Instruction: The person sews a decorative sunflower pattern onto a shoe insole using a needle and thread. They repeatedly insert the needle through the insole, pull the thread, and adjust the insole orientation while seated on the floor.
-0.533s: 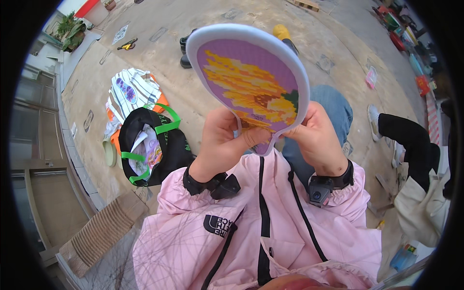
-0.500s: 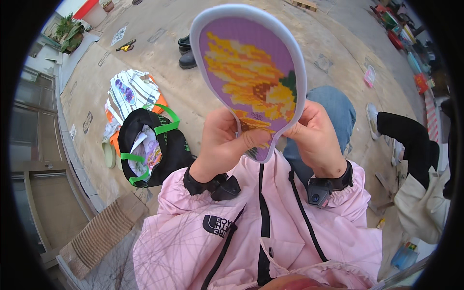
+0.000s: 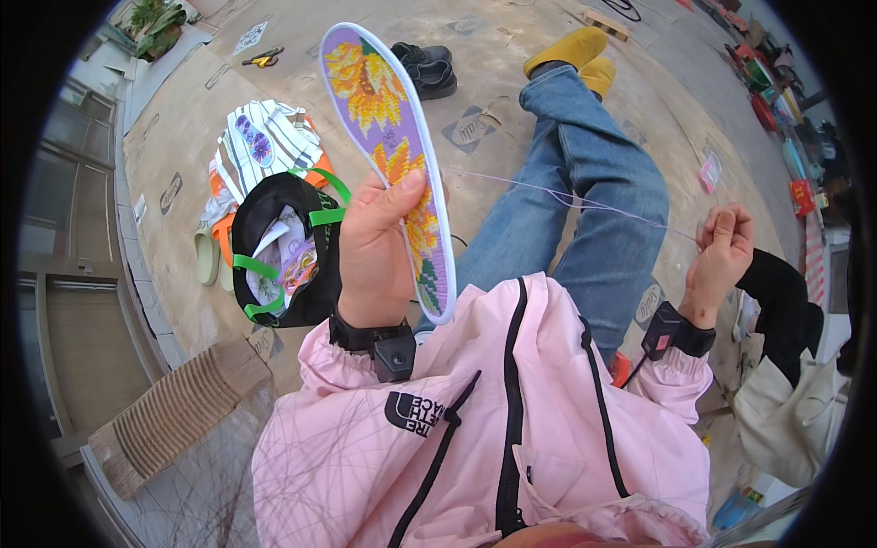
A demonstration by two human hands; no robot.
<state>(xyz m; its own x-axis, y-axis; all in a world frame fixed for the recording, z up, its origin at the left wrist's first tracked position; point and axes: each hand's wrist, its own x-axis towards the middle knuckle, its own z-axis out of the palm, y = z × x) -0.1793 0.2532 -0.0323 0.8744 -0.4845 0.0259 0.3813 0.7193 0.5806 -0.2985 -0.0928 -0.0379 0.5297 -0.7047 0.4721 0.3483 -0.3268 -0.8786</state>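
Note:
My left hand (image 3: 376,248) grips a long embroidered insole (image 3: 388,128), purple with yellow sunflowers and a white rim, held up edge-on in front of me. A thin purple thread (image 3: 566,198) runs taut from the insole to my right hand (image 3: 720,256), which pinches its end out to the right, level with my knee; whether a needle is in the fingers is too small to tell. Both wrists wear black bands over pink jacket sleeves. My legs in blue jeans (image 3: 594,183) stretch forward, ending in yellow shoes (image 3: 577,50).
A black bag with green straps (image 3: 283,247) lies at my left, holding more fabric, with a striped cloth and another insole (image 3: 260,142) behind it. Black shoes (image 3: 425,68) stand ahead. Another person's dark sleeve (image 3: 790,301) is at the right. Corrugated cardboard (image 3: 174,411) lies lower left.
Both hands held the insole close to my face before. Now my right hand has pulled away to the right, drawing the thread out, and the insole has turned edge-on in my left hand.

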